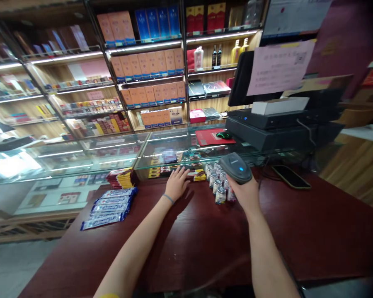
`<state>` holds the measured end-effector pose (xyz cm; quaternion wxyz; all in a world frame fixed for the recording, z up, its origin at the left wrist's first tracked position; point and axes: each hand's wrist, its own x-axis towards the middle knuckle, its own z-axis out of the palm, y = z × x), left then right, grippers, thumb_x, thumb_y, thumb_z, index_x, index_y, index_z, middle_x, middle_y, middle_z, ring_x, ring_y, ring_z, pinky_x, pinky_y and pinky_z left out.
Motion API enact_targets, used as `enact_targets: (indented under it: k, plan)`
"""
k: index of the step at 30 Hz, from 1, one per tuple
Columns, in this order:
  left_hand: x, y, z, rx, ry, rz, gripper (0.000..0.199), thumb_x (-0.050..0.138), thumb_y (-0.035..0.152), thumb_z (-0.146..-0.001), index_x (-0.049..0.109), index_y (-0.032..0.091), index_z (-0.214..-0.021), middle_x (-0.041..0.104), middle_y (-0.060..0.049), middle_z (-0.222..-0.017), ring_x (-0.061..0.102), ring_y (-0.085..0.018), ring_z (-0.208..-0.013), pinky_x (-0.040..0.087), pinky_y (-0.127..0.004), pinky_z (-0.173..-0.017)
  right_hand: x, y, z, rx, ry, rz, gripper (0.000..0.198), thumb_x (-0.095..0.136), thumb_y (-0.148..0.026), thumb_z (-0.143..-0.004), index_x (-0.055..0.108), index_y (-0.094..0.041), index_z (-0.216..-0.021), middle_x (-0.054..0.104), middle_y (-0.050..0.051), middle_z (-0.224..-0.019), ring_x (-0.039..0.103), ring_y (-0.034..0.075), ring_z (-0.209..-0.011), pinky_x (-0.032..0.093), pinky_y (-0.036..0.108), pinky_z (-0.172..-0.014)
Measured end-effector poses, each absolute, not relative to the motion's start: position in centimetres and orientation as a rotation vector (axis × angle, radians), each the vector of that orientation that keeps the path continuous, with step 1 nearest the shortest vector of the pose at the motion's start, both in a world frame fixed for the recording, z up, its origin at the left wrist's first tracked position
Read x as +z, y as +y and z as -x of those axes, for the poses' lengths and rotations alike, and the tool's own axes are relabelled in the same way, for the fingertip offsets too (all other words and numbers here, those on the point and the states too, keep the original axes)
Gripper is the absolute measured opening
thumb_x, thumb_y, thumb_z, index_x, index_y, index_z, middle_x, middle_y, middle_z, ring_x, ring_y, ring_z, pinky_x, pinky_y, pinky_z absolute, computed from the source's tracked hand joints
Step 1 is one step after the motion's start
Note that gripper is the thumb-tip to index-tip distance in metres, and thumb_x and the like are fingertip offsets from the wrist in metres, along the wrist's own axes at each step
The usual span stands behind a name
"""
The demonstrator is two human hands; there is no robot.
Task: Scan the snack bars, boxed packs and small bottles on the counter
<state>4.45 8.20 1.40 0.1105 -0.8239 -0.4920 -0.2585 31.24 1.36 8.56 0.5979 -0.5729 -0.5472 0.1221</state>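
My right hand (244, 191) is wrapped round a dark grey barcode scanner (235, 167) with a lit blue dot, held over several small clear bottles (220, 194) with metallic tops. My left hand (176, 184) reaches to the far edge of the dark red counter, fingers stretched out and spread. Its fingertips are beside a low row of yellow and brown packets (199, 174) below the glass edge; whether they touch is hard to tell. To the left lie a fan of blue and white sachets (110, 207) and a stack of red and yellow packets (122, 178).
A glass display case (112, 151) borders the counter (202, 248). A red pad (209, 137) with a mouse (224, 135) lies on the glass. A monitor (240, 80) and dark boxes (261, 132) stand right. A phone (291, 177) lies on the counter. Boxed goods fill shelves (147, 66) behind.
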Motion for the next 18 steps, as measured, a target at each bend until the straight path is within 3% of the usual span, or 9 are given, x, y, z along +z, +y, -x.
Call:
enact_targets:
  k: [8,18]
  plan:
    - [5.3,5.2,5.8,-0.962,-1.639,2.138,0.042,0.044,0.028,-0.097,0.053,0.025,-0.138,0.052,-0.012,-0.143,0.037,-0.027,-0.141,0.026,-0.048,-0.120,7.6,1.4,-26.0,0.305,-1.448,1.269,0.045,0.067,-0.049,-0.072,0.066,-0.018,-0.106,0.074,0.012,-0.089,0.069,0.030,-0.089,0.055,0.039,-0.072]
    - [5.3,3.7,18.1,-0.758,-1.958,1.862,0.054,0.055,0.022,-0.088,0.051,0.025,-0.141,0.038,-0.013,-0.155,0.024,-0.036,-0.148,0.022,-0.058,-0.118,3.8,0.6,-19.9,0.423,-1.718,1.154,0.038,0.065,-0.043,-0.075,0.067,-0.019,-0.104,0.076,0.012,-0.099,0.072,0.030,-0.095,0.056,0.040,-0.080]
